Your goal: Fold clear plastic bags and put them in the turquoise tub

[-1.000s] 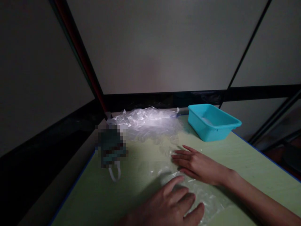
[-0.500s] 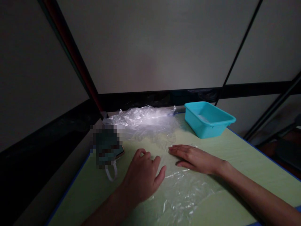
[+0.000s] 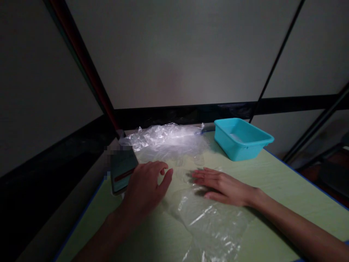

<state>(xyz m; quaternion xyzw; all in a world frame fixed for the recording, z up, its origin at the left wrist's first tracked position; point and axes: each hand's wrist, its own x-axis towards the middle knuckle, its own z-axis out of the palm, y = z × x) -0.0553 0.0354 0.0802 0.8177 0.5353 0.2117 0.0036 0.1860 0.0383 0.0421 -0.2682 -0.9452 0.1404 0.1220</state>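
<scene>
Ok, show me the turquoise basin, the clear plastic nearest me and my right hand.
Turquoise basin [image 3: 246, 153], head view, outer wall.
Clear plastic [image 3: 216, 225], head view, middle.
Right hand [image 3: 226, 186], head view, its back.

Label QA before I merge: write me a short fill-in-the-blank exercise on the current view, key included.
The turquoise tub stands at the tabletop's far ____ corner.
The left hand is ____ from it than the right hand.
The table edging is ____.
The clear sheet is thin ____.

right; farther; blue; plastic
</scene>
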